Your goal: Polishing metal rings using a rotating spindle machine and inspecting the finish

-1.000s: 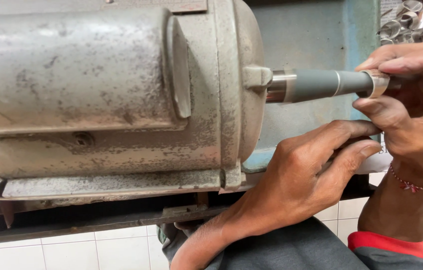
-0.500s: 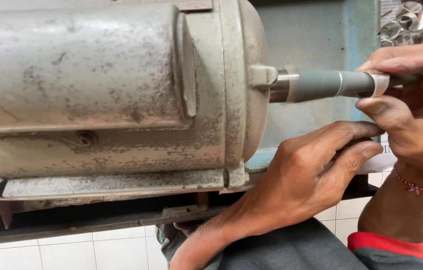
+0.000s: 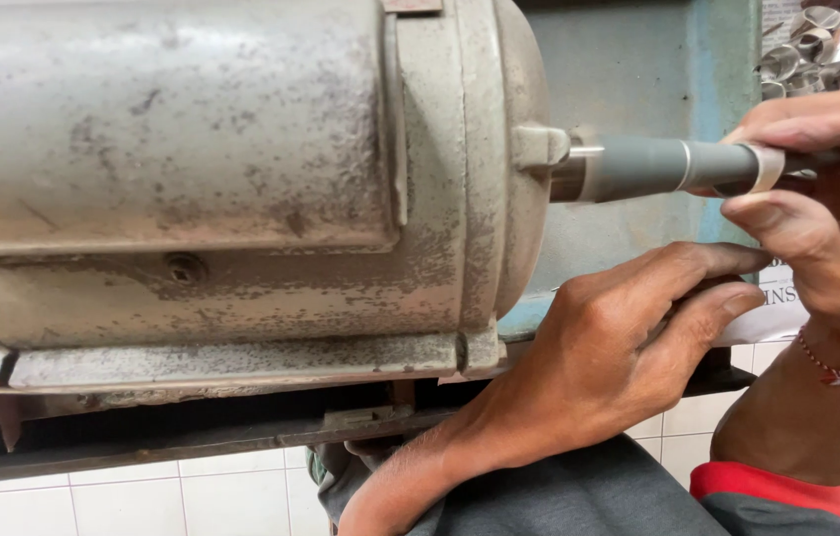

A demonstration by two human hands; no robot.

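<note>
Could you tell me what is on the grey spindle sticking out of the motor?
A pale metal ring sits on the grey spindle, pinched by the right hand. The spindle's tip is hidden behind those fingers.

One electric motor (image 3: 241, 189) fills most of the view, grey and worn, with a single slotted screw (image 3: 185, 268) showing on its flank. One spindle (image 3: 653, 167) juts from its end, and one pale metal ring (image 3: 766, 167) sits around the spindle near its tip. Two hands are in view: one left hand (image 3: 619, 347) and one right hand (image 3: 822, 199). One red thread bracelet (image 3: 837, 372) circles the right wrist. One blue-grey panel (image 3: 638, 60) stands behind the spindle. In the top right corner lies a heap of shiny metal rings (image 3: 827, 45), at least six, though their full number cannot be told. Several white wall tiles (image 3: 142, 496) show below, cut off by the edge.
</note>
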